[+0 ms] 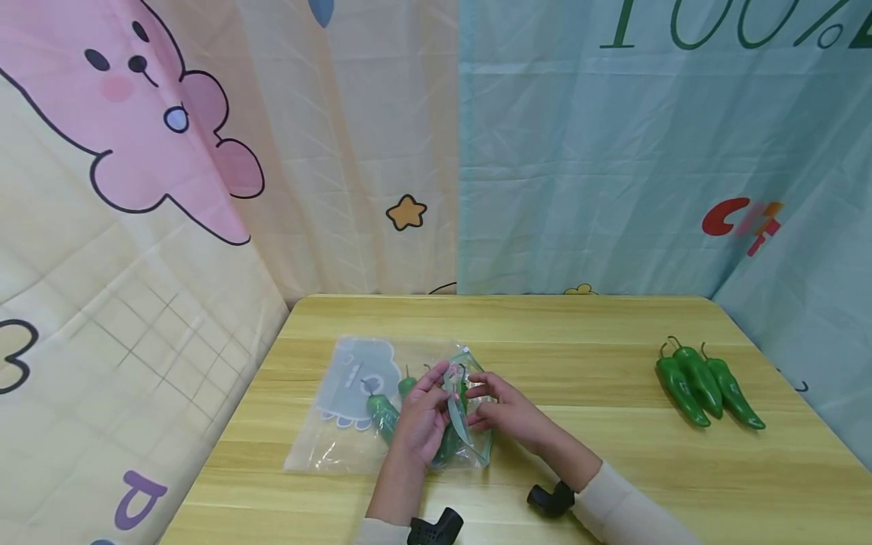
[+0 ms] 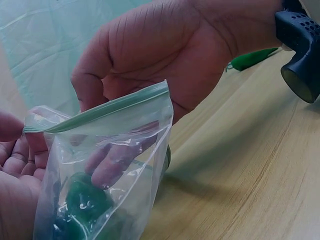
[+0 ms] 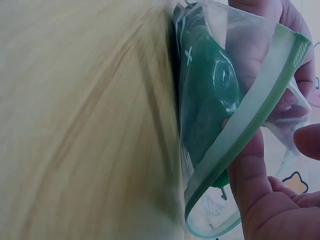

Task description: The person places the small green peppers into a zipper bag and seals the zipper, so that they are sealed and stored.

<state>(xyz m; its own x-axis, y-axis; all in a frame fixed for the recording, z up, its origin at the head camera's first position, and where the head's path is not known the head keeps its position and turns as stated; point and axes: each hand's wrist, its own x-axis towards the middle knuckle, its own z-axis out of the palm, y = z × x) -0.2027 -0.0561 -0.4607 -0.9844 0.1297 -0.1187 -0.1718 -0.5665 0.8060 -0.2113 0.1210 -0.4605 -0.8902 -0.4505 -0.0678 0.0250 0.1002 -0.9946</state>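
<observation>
A clear zip bag [image 1: 316,446] with a green zip strip lies on the table, its mouth raised and gaping towards the right. Green chili peppers [image 1: 383,415] show through the plastic; one pepper [image 3: 207,95] lies close inside the mouth. My left hand [image 1: 424,420] pinches the bag's rim at one end of the zip strip [image 2: 107,107]. On the other side, my right hand [image 1: 507,412] has its fingers spread at the mouth, thumb apart. One finger [image 3: 247,170] reaches past the strip against the bag, and fingertips show through the plastic in the left wrist view.
Three more green peppers [image 1: 695,382] lie side by side at the table's right. The wooden table [image 1: 579,333] ends at patterned curtains [image 1: 368,151] behind and at both sides. A black wrist camera [image 1: 436,526] sits on each wrist.
</observation>
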